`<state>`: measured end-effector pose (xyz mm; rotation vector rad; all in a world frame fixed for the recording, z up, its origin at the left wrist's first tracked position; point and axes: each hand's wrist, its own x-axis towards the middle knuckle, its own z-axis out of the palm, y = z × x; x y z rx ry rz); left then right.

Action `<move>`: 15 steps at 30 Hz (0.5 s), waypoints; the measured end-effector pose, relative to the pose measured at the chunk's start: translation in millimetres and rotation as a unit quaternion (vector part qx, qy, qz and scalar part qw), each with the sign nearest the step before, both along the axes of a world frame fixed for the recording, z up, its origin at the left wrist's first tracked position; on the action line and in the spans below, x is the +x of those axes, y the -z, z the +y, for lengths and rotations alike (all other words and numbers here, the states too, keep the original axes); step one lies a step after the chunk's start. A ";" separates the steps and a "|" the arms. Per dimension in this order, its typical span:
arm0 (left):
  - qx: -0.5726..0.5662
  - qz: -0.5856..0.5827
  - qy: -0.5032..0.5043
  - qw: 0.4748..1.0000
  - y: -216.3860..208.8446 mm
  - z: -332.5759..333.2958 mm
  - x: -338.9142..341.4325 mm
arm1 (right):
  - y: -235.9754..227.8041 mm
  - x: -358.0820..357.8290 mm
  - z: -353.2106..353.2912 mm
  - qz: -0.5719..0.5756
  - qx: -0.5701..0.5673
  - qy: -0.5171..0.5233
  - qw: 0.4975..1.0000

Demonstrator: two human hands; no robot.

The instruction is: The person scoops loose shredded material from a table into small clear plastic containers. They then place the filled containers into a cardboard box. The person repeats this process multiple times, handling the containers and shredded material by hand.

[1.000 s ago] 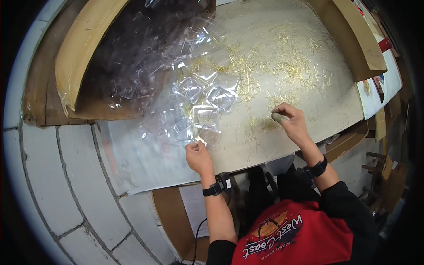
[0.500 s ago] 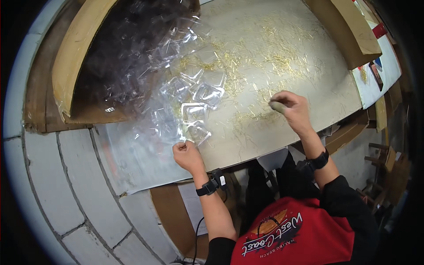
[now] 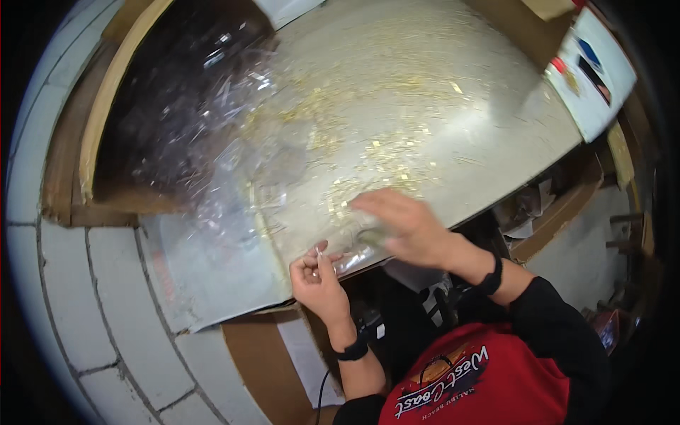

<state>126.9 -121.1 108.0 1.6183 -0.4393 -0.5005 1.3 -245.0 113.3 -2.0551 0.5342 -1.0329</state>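
Note:
My left hand (image 3: 317, 278) is at the table's front edge, its thumb and fingers closed in a pinch on a clear plastic piece (image 3: 348, 263). The piece's exact shape is hard to make out. Just above and to the right of it, my right hand (image 3: 407, 225) is blurred by motion, its fingers stretched out and the thumb apart. A greyish covering shows on that thumb. Thin gold-coloured metal pieces (image 3: 386, 152) lie scattered over the table beyond both hands. Further left is a heap of clear plastic pieces (image 3: 212, 142), some of them spilling onto the tabletop.
A cardboard box (image 3: 92, 142) open toward the table holds the heap at the left. More cardboard (image 3: 524, 35) stands at the far right, beside a white surface (image 3: 602, 71) with a phone-like dark object. A whitish sheet (image 3: 212, 273) covers the table's left corner.
My right hand has come left and nearer to my left hand, its fingers now extended. The left hand now pinches a clear plastic piece at the table edge. The head view has shifted.

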 end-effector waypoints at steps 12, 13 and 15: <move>-0.119 -0.005 0.367 0.922 109.1 88.5 -165.1 | 99.2 -169.6 137.7 0.128 -0.189 0.141 0.963; -0.041 0.227 0.342 0.911 61.3 112.9 -207.0 | 105.1 -189.0 143.9 0.127 -0.224 0.162 0.953; -0.039 0.263 0.328 0.907 73.8 121.4 -230.7 | 118.9 -212.9 151.9 0.141 -0.288 0.176 0.931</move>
